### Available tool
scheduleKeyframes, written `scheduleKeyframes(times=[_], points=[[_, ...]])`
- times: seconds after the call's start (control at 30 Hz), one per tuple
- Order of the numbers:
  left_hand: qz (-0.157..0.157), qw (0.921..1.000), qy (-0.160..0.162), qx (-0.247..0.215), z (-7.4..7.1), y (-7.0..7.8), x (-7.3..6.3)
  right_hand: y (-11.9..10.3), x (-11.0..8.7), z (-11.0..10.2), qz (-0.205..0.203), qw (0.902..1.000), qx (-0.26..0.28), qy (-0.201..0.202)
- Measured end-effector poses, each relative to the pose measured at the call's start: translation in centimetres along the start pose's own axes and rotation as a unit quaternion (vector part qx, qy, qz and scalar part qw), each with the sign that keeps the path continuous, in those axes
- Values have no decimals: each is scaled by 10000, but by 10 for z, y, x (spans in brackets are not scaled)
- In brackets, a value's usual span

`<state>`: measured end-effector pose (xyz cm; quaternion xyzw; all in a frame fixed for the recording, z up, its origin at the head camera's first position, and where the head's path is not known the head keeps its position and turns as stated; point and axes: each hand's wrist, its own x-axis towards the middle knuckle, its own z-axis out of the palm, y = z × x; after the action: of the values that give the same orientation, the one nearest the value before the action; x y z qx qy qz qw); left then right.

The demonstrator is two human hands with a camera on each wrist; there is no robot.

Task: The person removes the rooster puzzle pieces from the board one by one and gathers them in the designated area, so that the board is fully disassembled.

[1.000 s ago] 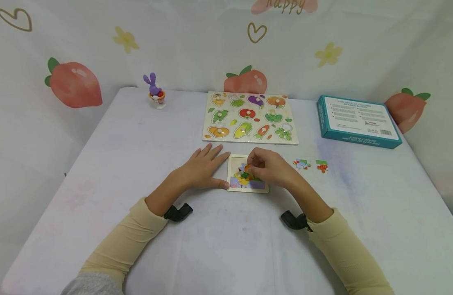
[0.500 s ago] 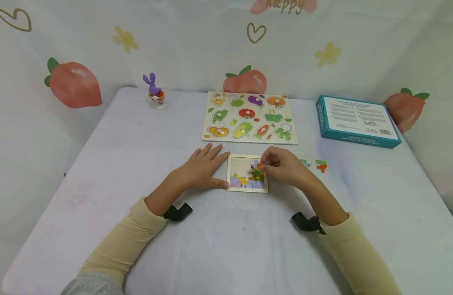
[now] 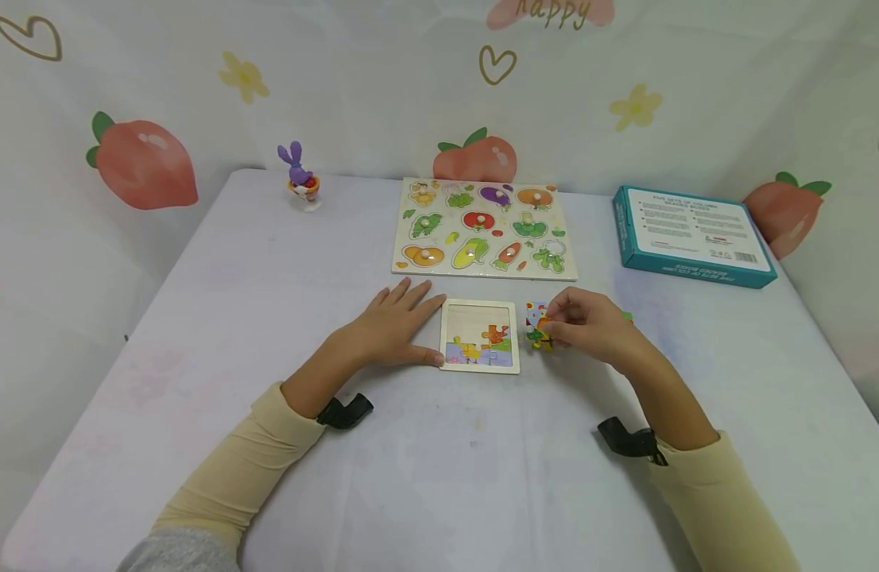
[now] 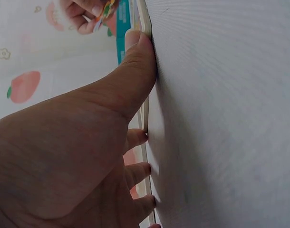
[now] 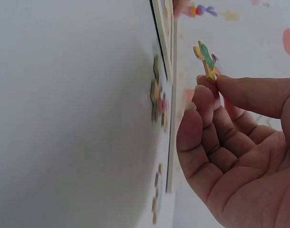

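Observation:
With thumb and fingertips, my right hand (image 3: 590, 326) pinches a colorful jigsaw piece (image 3: 536, 326), held to the right of a small square wooden puzzle tray (image 3: 475, 315). In the right wrist view that jigsaw piece (image 5: 207, 58) is raised above the table. Several joined jigsaw pieces (image 3: 471, 353) line the tray's lower part, with an orange-red figure at the lower right. My left hand (image 3: 393, 330) lies spread on the table, thumb and index fingertip touching the tray's left edge. Loose jigsaw pieces (image 5: 158, 95) lie on the table, mostly hidden behind my right hand in the head view.
A vegetable knob-puzzle board (image 3: 485, 229) lies behind the tray. At the back right is a teal-edged box (image 3: 697, 236). A purple rabbit figurine (image 3: 303, 179) stands at the back left. A printed cloth hangs behind the table.
My right hand has moved right, carrying the jigsaw piece from over the tray to beyond its right edge. This uncovers the pieces at the tray's lower right. My left hand stays put.

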<state>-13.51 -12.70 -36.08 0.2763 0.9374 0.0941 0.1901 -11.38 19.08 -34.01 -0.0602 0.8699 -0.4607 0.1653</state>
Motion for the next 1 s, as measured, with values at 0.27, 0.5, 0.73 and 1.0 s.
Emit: scheduleKeyframes(times=[0.27,0.5,0.73,1.0], points=[[-9,10000,-27,-18,0,-1,0,15,-9,-15,99,9996,-280,-27],[-12,10000,-28,-18,0,0,-1,26,-16,-28,268,9988,-420,-9],[-43,10000,-42,-24,-1,1,-2,36,-20,-35,449,9976,-524,55],[-46,10000,-56,-29,-1,1,-1,37,-21,-38,545,9968,-587,56]])
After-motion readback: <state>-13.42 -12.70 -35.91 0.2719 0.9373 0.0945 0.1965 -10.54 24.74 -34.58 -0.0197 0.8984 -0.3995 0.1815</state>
